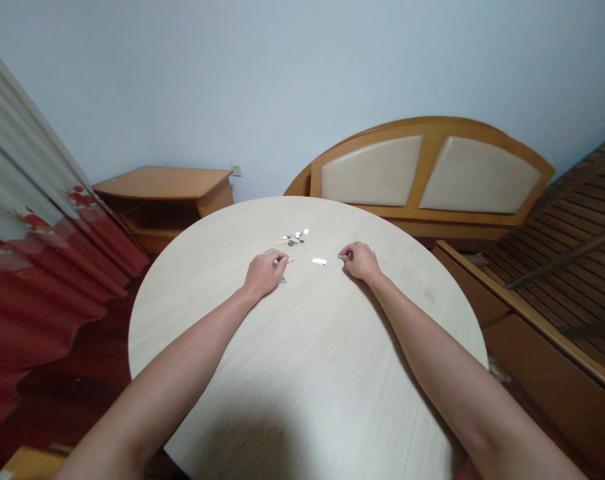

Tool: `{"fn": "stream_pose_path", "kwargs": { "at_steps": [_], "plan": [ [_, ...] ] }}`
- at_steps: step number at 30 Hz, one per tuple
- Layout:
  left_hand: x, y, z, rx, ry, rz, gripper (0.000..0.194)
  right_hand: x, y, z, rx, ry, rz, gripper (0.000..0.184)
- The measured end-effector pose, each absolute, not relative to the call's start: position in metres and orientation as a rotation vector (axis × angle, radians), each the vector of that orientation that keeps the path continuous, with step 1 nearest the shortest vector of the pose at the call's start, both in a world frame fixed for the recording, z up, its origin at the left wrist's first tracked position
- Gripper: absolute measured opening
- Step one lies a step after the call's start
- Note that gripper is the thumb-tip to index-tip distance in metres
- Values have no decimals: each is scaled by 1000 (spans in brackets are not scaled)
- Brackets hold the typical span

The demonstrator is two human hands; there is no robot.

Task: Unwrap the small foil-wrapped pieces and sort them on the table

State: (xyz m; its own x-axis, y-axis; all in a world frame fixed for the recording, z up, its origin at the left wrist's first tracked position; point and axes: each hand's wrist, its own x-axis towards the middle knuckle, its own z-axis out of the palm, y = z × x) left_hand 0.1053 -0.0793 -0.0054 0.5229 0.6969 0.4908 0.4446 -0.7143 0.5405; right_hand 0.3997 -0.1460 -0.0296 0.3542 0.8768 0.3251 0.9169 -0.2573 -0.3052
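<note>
On the pale round table [302, 373], my right hand [361, 260] is closed in a pinch on a small grey piece [340, 257], just above or touching the tabletop. To the left, my left hand [267, 271] rests with its fingers curled together; what they hold, if anything, is hidden. A small tan piece [291, 260] shows beside its fingertips, and a blue-grey piece [283, 281] lies by its thumb side. Between the two hands is a flat white piece [319, 261]. Beyond them lies a loose cluster of small tan, dark grey and white pieces [291, 243], resembling building-block parts.
A wooden cabinet [167, 181] stands behind the table at left, near a red-and-white curtain [57, 267]. A bed headboard [427, 170] with cream panels leans by the wall at the back right. Wooden bed rails [522, 320] and slats [572, 247] flank the right side.
</note>
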Motion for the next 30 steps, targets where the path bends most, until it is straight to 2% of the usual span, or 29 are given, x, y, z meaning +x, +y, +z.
{"fn": "stream_pose_path", "kwargs": {
  "at_steps": [4,8,11,15,23,30],
  "plan": [
    [106,-80,-4,2418,948,1006,22,391,-144,-24,-2066,-1564,-138,14],
    [106,-80,-6,2429,894,1017,21,352,-147,-15,-1718,-1640,-136,18],
    [107,-80,-7,2465,806,1020,19,317,-152,-12,-1454,-1845,-88,12],
    [108,-81,-8,2532,712,970,20,296,-155,-14,-1270,-1938,14,14],
    [109,-83,-6,2565,686,894,20,304,-153,-20,-1226,-1896,123,25],
    [110,-83,-6,2581,712,930,21,304,-154,-20,-1324,-1887,25,19]
  ]
}}
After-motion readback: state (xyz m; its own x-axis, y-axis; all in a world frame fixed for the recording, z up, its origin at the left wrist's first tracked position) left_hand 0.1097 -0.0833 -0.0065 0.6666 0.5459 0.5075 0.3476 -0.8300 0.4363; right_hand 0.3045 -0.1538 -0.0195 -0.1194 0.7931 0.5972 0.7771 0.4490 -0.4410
